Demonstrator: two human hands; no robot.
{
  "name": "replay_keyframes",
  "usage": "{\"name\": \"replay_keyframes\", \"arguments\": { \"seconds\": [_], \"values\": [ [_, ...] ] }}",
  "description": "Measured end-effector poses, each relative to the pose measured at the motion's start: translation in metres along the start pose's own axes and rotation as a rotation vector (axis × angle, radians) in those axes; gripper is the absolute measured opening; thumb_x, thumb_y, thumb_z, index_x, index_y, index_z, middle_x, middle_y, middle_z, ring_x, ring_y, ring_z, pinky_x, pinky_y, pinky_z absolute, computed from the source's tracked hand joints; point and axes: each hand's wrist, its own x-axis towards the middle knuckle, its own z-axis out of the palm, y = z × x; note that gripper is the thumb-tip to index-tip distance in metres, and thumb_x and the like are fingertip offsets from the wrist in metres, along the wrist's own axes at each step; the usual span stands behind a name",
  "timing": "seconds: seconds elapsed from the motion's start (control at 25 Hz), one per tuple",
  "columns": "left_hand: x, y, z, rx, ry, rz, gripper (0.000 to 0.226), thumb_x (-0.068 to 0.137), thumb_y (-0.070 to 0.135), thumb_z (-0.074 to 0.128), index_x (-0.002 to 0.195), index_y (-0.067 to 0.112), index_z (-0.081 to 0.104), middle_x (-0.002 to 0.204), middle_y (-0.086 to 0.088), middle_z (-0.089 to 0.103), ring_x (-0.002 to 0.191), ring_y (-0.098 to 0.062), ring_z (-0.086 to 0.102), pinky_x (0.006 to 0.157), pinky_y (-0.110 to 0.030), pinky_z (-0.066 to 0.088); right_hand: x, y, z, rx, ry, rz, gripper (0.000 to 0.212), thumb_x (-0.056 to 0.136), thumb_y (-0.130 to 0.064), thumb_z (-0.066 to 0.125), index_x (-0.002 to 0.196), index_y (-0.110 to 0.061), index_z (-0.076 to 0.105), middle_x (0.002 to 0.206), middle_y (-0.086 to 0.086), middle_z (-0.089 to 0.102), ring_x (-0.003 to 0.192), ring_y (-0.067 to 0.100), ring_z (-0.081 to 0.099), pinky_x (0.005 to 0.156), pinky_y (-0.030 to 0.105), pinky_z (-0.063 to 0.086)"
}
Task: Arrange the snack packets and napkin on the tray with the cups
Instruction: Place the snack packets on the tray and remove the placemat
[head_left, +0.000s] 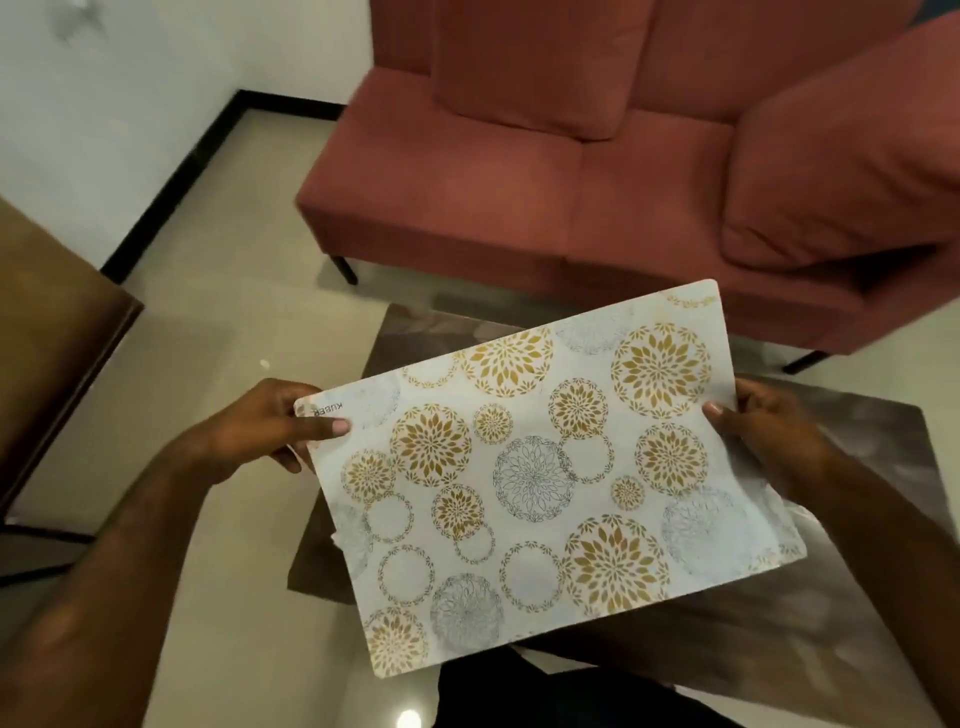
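Note:
I hold a flat white rectangular mat (545, 478) printed with gold and grey flower circles, level above a low glossy brown table (857, 457). My left hand (270, 426) grips its left short edge, thumb on top. My right hand (763, 421) grips its right short edge. The mat hides most of the table top beneath it. No snack packets, napkin, cups or tray are in view.
A dusty-red sofa (571, 171) stands just beyond the table. A brown wooden piece of furniture (52, 322) is at the left. Pale tiled floor (234, 312) lies between them, with a white wall and black skirting at the back left.

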Motion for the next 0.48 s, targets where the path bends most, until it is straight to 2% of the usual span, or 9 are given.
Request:
{"name": "replay_keyframes", "arguments": {
  "seconds": [0.08,0.12,0.2,0.28,0.36,0.48],
  "values": [
    [0.012,0.002,0.023,-0.255,0.024,-0.021,0.055,0.064,0.048,0.090,0.109,0.018,0.075,0.105,-0.015,0.079,0.080,-0.035,0.075,0.068,-0.036,0.062,-0.011,0.021,-0.032,0.092,0.092,0.079,0.022,0.099,-0.009,0.058,0.115,-0.018,0.070,0.106,0.011,0.079,0.094,0.032,0.077,0.068,0.044,0.063],
    [0.018,0.003,0.038,-0.356,0.000,-0.033,0.057,0.066,0.046,0.090,0.113,0.018,0.073,0.111,-0.015,0.076,0.086,-0.037,0.072,0.072,-0.037,0.061,-0.016,0.032,-0.043,0.129,0.145,0.102,0.021,0.099,-0.009,0.058,0.115,-0.016,0.069,0.105,0.010,0.080,0.092,0.030,0.078,0.065,0.042,0.063],
    [0.036,0.014,0.087,-0.442,-0.126,-0.062,0.046,0.083,0.036,0.079,0.124,0.019,0.068,0.123,-0.011,0.073,0.103,-0.038,0.071,0.079,-0.040,0.061,-0.024,0.054,-0.069,0.188,0.240,0.132,0.019,0.099,-0.009,0.058,0.111,-0.018,0.071,0.099,0.006,0.081,0.086,0.027,0.079,0.061,0.039,0.063],
    [0.054,0.025,0.142,-0.454,-0.164,-0.114,0.035,0.095,0.021,0.067,0.130,0.016,0.065,0.125,-0.011,0.074,0.108,-0.035,0.073,0.081,-0.043,0.064,-0.027,0.078,-0.094,0.162,0.303,0.156,0.018,0.100,-0.010,0.058,0.107,-0.020,0.072,0.093,0.001,0.081,0.077,0.020,0.079,0.053,0.031,0.061],
    [0.069,0.034,0.195,-0.397,-0.115,-0.140,0.032,0.098,0.013,0.061,0.130,0.016,0.064,0.121,-0.008,0.076,0.105,-0.031,0.075,0.081,-0.043,0.063,-0.024,0.105,-0.124,0.096,0.357,0.195,0.017,0.100,-0.011,0.058,0.112,-0.016,0.069,0.094,0.002,0.080,0.071,0.020,0.078,0.052,0.027,0.059],
    [0.093,0.047,0.265,-0.330,-0.077,-0.161,0.029,0.100,0.007,0.057,0.127,0.016,0.066,0.116,-0.004,0.078,0.102,-0.025,0.076,0.077,-0.034,0.063,-0.009,0.142,-0.167,0.055,0.377,0.213,0.020,0.101,-0.007,0.056,0.117,-0.009,0.066,0.092,-0.001,0.074,0.065,0.009,0.075,0.049,0.020,0.055]
  ]
}}
